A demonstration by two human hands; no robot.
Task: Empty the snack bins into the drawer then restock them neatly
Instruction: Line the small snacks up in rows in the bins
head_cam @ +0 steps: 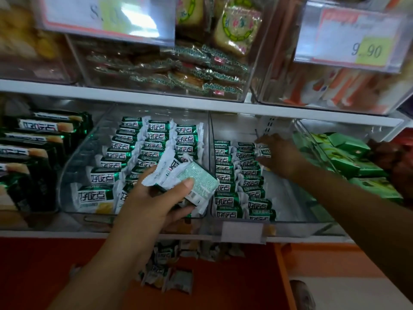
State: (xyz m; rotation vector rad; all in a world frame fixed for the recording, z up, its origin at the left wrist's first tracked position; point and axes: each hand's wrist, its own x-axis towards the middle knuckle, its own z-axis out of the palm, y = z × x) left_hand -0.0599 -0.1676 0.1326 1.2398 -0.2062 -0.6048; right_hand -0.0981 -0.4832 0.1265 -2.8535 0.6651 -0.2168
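While a small stack of snack packets (190, 177) waits as ready supply in the left hand (154, 204), its grip curled round them with the thumb on top, the right hand (279, 155) reaches to the back of the right bin (288, 198), fingers at a packet (264, 151) that starts a third row; whether they pinch or only press it cannot be told. The neighbouring bin (73, 162) holds three overlapping rows, labels forward, and loose packets (165, 276) lie in the red drawer (44, 276) below, probably awaiting restocking.
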